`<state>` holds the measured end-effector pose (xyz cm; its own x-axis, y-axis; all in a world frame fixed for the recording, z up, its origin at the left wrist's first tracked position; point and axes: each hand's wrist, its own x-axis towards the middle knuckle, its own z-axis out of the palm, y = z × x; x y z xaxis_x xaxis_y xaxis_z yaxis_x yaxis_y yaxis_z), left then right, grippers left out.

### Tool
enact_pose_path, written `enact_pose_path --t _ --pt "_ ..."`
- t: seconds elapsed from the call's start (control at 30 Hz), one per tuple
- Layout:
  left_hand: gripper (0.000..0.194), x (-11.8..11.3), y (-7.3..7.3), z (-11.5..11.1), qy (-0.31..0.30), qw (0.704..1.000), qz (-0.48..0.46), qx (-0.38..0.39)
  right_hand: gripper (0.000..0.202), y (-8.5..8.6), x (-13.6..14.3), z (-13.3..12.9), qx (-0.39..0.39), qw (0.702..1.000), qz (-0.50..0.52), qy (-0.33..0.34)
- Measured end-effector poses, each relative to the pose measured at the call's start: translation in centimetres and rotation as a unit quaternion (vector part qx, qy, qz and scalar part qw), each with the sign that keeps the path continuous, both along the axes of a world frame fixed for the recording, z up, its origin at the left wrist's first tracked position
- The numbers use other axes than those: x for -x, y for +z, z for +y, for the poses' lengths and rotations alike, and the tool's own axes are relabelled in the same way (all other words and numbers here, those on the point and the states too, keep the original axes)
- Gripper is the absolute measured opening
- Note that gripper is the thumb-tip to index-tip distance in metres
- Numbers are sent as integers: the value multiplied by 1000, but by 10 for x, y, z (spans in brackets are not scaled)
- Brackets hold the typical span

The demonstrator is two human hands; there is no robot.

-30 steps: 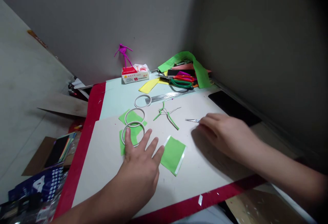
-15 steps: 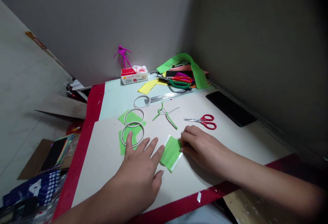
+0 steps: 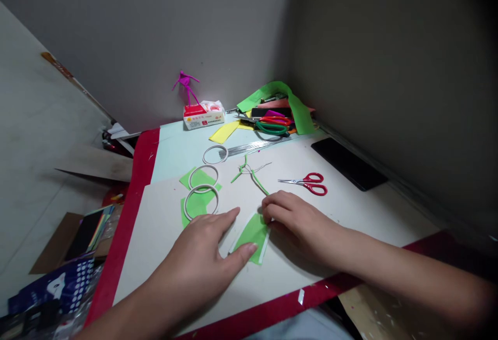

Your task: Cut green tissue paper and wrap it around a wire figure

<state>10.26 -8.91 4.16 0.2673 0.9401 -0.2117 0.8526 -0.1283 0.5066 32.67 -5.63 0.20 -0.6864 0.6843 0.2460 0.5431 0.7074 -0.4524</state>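
A small piece of green crepe paper (image 3: 251, 235) with white strips along two edges lies between my hands. My right hand (image 3: 301, 223) is closed, its fingertips pinching the paper's upper right corner. My left hand (image 3: 206, 257) is open, index finger and thumb spread, with the thumb tip over the paper's lower part. Whether the thumb presses on it I cannot tell. Just beyond my right fingers is a wire figure (image 3: 249, 170) partly wrapped in green. Red-handled scissors (image 3: 313, 178) lie beyond my right hand. Left of them, a white tape roll (image 3: 187, 208) rests on more green paper (image 3: 194, 206).
Two more tape rolls (image 3: 190, 178) (image 3: 204, 156) and a bundle of thin wires (image 3: 252, 147) lie farther back. Behind are a pink figure (image 3: 185, 82) on a small box (image 3: 204, 118), green-handled scissors (image 3: 270, 128) and crepe strips. A black phone (image 3: 348, 164) lies at right.
My right hand has shifted left along with the green paper's corner, and the paper has turned and bends. My left hand has drawn back, its thumb now over the paper.
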Motion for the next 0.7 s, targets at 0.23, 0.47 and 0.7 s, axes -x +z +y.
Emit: enact_pose_path --t 0.23,0.47,0.7 --pt "28 3 9 10 -1 982 -146 118 19 26 10 6 -158 977 5 141" --pt "26 10 19 17 101 952 -272 93 37 30 29 22 396 866 304 0" --pt "20 13 16 22 52 941 -302 147 33 22 38 35 548 757 347 -74"
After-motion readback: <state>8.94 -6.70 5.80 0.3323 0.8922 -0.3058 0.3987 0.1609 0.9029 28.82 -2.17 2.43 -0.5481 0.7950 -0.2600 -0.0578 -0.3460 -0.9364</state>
